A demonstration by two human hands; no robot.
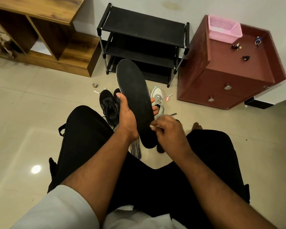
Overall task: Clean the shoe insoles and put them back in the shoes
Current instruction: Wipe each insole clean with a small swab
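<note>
From the head view, the person sat with knees apart above the tiled floor (23, 103), and the work was held up in the gap between them, probably so that any dirt would drop to the floor and not on the dark trousers.

The left hand (126, 115) grasped a black insole (135, 96) round its middle, thumb on the near edge and fingertips showing past the far edge. This kept the insole tilted with its upper face toward the camera, toe end away and heel end low, so the whole face was open to wiping.

The right hand (168, 129) was curled at the heel end, pinching something small and pale (153, 127) against the insole's edge; it looked like a bit of cloth or tissue, but it was too blurred to tell.

Behind the insole, on the floor, stood a pair of black shoes (110, 104) and a grey-and-white shoe (158, 100), within easy reach for putting the insoles back. A further shoe lay partly hidden under the hands.

Small bottles and bits lay scattered near the shoes. A black shoe rack (144, 27) stood against the wall, and a red-brown cabinet (229, 76) beside it carried a pink basket (224, 29).

By my judgement the cleaning was under way, with no insole yet returned.
</note>
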